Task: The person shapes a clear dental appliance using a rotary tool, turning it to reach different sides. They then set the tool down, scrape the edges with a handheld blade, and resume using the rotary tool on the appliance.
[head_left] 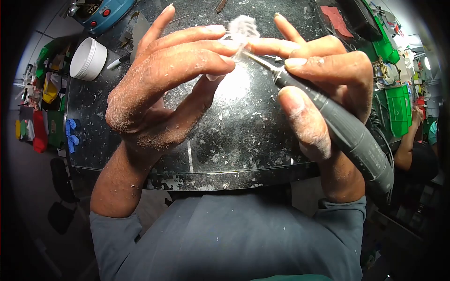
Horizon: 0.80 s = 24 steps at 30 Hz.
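My left hand (pixel 168 79) pinches a small whitish, translucent, ribbed piece (pixel 243 29) between its fingertips, over the far part of the bench. My right hand (pixel 323 79) is closed round a black rotary handpiece (pixel 349 126), gripped like a pen. Its thin metal bit (pixel 257 60) points up and left, the tip right at the lower edge of the piece. One finger of my right hand reaches across to the piece as well. Pale dust coats both hands. The lower part of the piece is hidden behind my left fingertips.
The dark, dust-specked bench (pixel 225 145) carries a white round tub (pixel 88 59), a marker pen (pixel 119 61) and a blue machine (pixel 105 15). A red strip (pixel 336 21) and green bins (pixel 398 110) are at right. Another person's arm (pixel 408 143) shows at far right.
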{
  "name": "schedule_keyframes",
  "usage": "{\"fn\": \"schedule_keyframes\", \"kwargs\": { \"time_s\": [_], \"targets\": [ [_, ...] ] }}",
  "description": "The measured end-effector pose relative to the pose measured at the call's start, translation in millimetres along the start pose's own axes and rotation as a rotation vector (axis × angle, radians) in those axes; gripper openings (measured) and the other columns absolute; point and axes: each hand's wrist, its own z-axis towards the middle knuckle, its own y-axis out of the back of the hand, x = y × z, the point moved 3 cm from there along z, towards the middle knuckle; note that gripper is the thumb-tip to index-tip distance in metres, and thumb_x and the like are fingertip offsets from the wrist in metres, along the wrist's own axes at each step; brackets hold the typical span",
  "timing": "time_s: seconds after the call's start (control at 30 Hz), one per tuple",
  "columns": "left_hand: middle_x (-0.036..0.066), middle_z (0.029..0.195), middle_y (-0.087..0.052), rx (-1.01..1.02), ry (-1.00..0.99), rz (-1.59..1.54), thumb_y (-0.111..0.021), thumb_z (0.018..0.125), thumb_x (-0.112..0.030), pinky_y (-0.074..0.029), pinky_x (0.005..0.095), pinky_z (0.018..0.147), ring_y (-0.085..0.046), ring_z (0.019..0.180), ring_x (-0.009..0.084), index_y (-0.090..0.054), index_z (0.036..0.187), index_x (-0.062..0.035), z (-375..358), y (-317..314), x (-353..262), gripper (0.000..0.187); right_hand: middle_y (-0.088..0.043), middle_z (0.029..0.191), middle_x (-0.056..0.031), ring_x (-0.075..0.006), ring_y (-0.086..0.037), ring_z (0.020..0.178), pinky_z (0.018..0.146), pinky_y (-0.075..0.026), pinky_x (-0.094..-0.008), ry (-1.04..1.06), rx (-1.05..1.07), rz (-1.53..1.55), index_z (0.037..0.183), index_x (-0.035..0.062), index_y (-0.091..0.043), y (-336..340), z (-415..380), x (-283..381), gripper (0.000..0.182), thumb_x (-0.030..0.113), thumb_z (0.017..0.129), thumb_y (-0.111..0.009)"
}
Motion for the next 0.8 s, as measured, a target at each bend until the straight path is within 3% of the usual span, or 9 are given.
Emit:
{"fn": "schedule_keyframes", "kwargs": {
  "time_s": [0.27,0.33,0.4,0.53,0.6,0.63,0.67,0.73,0.8],
  "targets": [
    [0.017,0.099,-0.071,-0.017,0.008,-0.045,-0.071,0.075,0.011,-0.028,0.0612,0.110,-0.065,0.106,0.0285,-0.064,0.103,-0.0015,-3.7,0.0,4.0,0.031,-0.054,0.093,-0.0113,-0.0397,-0.064,0.103,0.109,-0.025,-0.0665,0.013,0.034,-0.007,0.103,0.0068,-0.047,0.2,1.9,-1.4,0.025,0.010,0.085,-0.062],
    [0.017,0.099,-0.071,-0.030,0.023,-0.076,-0.070,0.075,0.011,-0.027,0.0609,0.111,-0.065,0.107,0.0285,-0.063,0.104,-0.0007,-4.8,-1.3,5.0,0.032,-0.072,0.092,-0.0128,-0.0284,-0.070,0.097,0.109,-0.021,-0.0665,-0.025,-0.087,0.196,0.095,0.0027,-0.065,3.1,0.2,-3.9,0.035,-0.002,0.063,-0.078],
    [0.017,0.098,-0.070,-0.116,0.113,-0.203,-0.067,0.076,0.012,-0.026,0.0597,0.112,-0.065,0.107,0.0280,-0.062,0.106,0.0011,-4.5,-1.7,6.9,0.032,-0.055,0.082,-0.0092,-0.0449,-0.064,0.101,0.108,-0.024,-0.0661,0.039,0.016,0.063,0.101,0.0070,-0.048,7.7,2.4,-5.1,0.023,0.019,0.084,-0.058],
    [0.019,0.105,-0.068,-0.115,0.264,-0.365,-0.064,0.075,0.015,-0.028,0.0574,0.112,-0.064,0.108,0.0264,-0.061,0.107,0.0030,-7.4,-2.7,9.4,0.034,-0.067,0.088,-0.0171,-0.0367,-0.068,0.093,0.101,-0.042,-0.0549,0.012,-0.244,0.197,0.123,-0.0009,-0.044,12.5,-0.5,-14.6,0.036,0.028,0.102,-0.042],
    [0.019,0.110,-0.067,-0.103,0.269,-0.470,-0.064,0.077,0.014,-0.032,0.0523,0.111,-0.064,0.110,0.0258,-0.060,0.109,0.0042,-8.5,-6.4,9.5,0.034,-0.068,0.094,-0.0189,-0.0333,-0.067,0.095,0.100,-0.046,-0.0471,-0.139,-0.369,0.305,0.122,-0.0028,-0.045,1.0,-0.4,-13.5,0.035,0.026,0.103,-0.044],
    [0.018,0.110,-0.066,-0.131,0.439,-0.593,-0.063,0.078,0.013,-0.034,0.0485,0.110,-0.063,0.110,0.0255,-0.059,0.110,0.0047,-7.7,-9.0,6.6,0.033,-0.068,0.097,-0.0182,-0.0295,-0.066,0.098,0.098,-0.047,-0.0452,-0.058,-0.203,-0.297,0.120,-0.0014,-0.047,-1.7,3.3,0.2,0.026,0.014,0.099,-0.052],
    [0.017,0.110,-0.066,-0.159,0.610,-0.714,-0.063,0.079,0.012,-0.037,0.0447,0.109,-0.063,0.110,0.0252,-0.058,0.112,0.0051,-8.2,-10.7,4.8,0.033,-0.069,0.097,-0.0163,-0.0257,-0.065,0.100,0.097,-0.047,-0.0433,-0.202,-0.193,-0.262,0.117,0.0005,-0.049,-6.5,5.3,15.3,0.030,0.000,0.090,-0.062],
    [0.015,0.110,-0.065,-0.136,0.670,-0.751,-0.063,0.080,0.008,-0.039,0.0387,0.106,-0.062,0.109,0.0232,-0.056,0.114,0.0054,-6.6,-9.9,2.6,0.034,-0.070,0.096,-0.0143,-0.0239,-0.066,0.098,0.094,-0.048,-0.0411,0.243,-0.106,-0.244,0.112,0.0020,-0.051,-6.4,9.7,-2.5,0.037,-0.009,0.081,-0.068],
    [0.014,0.110,-0.064,-0.102,0.786,-0.844,-0.064,0.079,0.004,-0.039,0.0372,0.105,-0.060,0.109,0.0207,-0.057,0.115,0.0054,-7.8,-12.6,3.2,0.036,-0.070,0.090,-0.0120,-0.0238,-0.066,0.094,0.093,-0.049,-0.0398,0.282,0.045,-0.502,0.106,0.0033,-0.054,-6.4,9.7,1.0,0.036,-0.007,0.077,-0.073]
  ]
}}
